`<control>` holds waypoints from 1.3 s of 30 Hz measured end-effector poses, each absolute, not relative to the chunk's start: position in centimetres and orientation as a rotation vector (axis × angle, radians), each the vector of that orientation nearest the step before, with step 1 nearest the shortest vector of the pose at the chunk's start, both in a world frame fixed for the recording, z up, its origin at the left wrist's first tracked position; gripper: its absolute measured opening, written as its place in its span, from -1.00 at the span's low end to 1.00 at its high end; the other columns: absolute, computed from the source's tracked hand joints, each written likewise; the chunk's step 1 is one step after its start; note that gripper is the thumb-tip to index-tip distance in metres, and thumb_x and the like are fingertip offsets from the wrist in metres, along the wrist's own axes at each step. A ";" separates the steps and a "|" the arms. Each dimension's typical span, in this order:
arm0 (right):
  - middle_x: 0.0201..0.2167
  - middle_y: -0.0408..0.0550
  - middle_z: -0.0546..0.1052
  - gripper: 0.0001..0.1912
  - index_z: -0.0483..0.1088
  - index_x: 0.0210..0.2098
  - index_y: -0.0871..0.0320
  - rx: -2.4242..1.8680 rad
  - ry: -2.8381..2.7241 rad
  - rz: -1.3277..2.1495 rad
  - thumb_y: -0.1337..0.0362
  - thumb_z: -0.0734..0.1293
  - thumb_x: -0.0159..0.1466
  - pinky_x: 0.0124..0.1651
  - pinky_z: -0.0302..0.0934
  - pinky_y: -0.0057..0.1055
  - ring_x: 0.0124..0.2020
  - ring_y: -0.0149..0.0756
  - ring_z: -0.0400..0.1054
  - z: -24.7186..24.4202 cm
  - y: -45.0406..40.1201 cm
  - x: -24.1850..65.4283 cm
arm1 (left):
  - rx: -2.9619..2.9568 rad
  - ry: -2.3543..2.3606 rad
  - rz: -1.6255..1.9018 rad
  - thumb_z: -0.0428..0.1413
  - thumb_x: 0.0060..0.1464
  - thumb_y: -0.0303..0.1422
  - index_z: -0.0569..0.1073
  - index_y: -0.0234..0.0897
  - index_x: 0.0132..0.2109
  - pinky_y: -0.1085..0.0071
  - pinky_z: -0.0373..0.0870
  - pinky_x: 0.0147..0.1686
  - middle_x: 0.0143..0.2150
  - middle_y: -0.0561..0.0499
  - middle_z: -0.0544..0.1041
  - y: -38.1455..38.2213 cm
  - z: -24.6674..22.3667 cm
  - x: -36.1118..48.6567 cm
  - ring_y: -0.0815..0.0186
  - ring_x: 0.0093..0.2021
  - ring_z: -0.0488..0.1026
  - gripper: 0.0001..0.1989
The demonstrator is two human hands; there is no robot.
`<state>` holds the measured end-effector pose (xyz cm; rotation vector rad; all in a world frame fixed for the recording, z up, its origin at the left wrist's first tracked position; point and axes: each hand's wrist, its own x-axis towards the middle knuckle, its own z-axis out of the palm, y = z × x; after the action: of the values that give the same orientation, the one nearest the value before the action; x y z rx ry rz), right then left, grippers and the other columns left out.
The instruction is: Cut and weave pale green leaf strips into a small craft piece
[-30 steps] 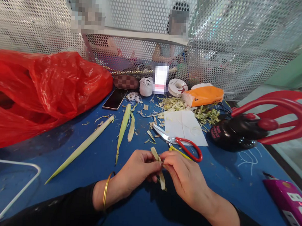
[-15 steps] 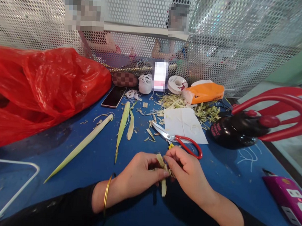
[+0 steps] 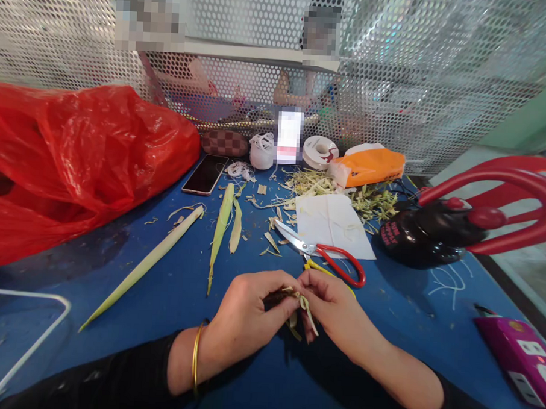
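Close together above the blue table, my left hand (image 3: 254,306) and my right hand (image 3: 341,310) pinch a small bundle of pale leaf strips (image 3: 312,318). My left thumb and fingers close round it; my right fingertips meet it from the other side. One strip curls over in a loop and its ends hang below the fingers. Part of the bundle is hidden inside the left hand. Just beyond my right hand lie red-handled scissors (image 3: 340,265), blades open, with a yellow-handled tool (image 3: 327,271) partly under them.
Long green leaves (image 3: 148,265) and scraps lie left of centre. White paper (image 3: 333,225), dried plant heaps (image 3: 375,203) and an orange packet (image 3: 369,166) sit behind. A red bag (image 3: 89,160) fills the left; a black bottle (image 3: 416,238) and purple power strip (image 3: 517,354) stand right.
The leaf strip that stood upright between my hands is now folded over and down. My left hand has turned slightly, and more of the yellow-handled tool shows behind my right hand.
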<state>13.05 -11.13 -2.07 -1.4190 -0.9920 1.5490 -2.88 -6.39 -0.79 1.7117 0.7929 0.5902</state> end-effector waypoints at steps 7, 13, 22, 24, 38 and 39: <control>-0.57 -0.22 0.38 -0.76 0.28 -0.43 0.12 -1.439 -1.326 1.308 0.19 0.21 0.34 -0.44 0.28 -0.48 -0.54 -0.42 0.31 -1.7 -11.3 13.1 | 1.378 0.933 0.698 0.16 0.05 -0.34 0.41 -0.30 -0.37 0.53 0.36 -0.49 -0.48 0.09 0.44 -5.6 -0.6 -2.5 0.44 -0.54 0.39 -0.87; -0.24 0.02 0.49 -0.86 0.37 -0.27 0.16 -1.308 -1.991 0.326 0.41 0.19 0.35 -0.25 0.32 -0.38 -0.30 -0.29 0.42 -1.6 -12.0 13.6 | 1.212 0.981 0.613 0.18 -0.02 -0.32 0.39 -0.31 -0.40 0.55 0.28 -0.58 -0.56 0.15 0.37 -5.1 -1.0 -2.2 0.47 -0.62 0.33 -0.84; -0.45 -0.07 0.50 -0.82 0.27 -0.31 0.14 -1.455 -2.069 0.211 0.34 0.11 0.40 -0.47 0.20 -0.43 -0.52 -0.32 0.38 -2.0 -11.8 13.7 | 1.170 0.841 0.383 0.18 -0.07 -0.36 0.46 -0.37 -0.37 0.56 0.30 -0.57 -0.49 0.07 0.46 -5.6 -1.2 -2.1 0.49 -0.59 0.35 -0.87; -0.52 -0.12 0.46 -0.82 0.26 -0.33 0.12 -1.532 -2.031 0.311 0.31 0.11 0.40 -0.49 0.14 -0.44 -0.55 -0.33 0.34 -1.8 -11.8 13.8 | 1.155 0.831 0.372 0.19 -0.07 -0.35 0.47 -0.37 -0.36 0.55 0.31 -0.55 -0.48 0.07 0.46 -5.5 -1.1 -2.1 0.49 -0.59 0.35 -0.85; -0.73 -0.32 0.32 -0.78 0.24 -0.41 0.07 -1.588 -1.237 1.256 0.13 0.21 0.34 -0.61 0.18 -0.53 -0.72 -0.44 0.26 -1.6 -11.6 13.5 | 1.884 0.857 0.451 0.11 0.05 -0.44 0.45 -0.24 -0.37 0.47 0.32 -0.38 -0.43 0.07 0.55 -6.4 -0.4 -2.9 0.35 -0.42 0.46 -0.95; -0.75 -0.34 0.30 -0.77 0.23 -0.41 0.07 -1.564 -1.200 1.301 0.13 0.21 0.33 -0.63 0.17 -0.54 -0.74 -0.45 0.25 -1.6 -11.6 13.4 | 1.956 0.845 0.463 0.10 0.07 -0.44 0.45 -0.24 -0.35 0.47 0.31 -0.37 -0.42 0.06 0.55 -6.4 -0.4 -3.0 0.34 -0.41 0.46 -0.94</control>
<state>13.44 -11.61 -1.63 -1.5640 -1.2004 1.3006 -3.00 -6.43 -0.41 1.9564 0.8454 0.4631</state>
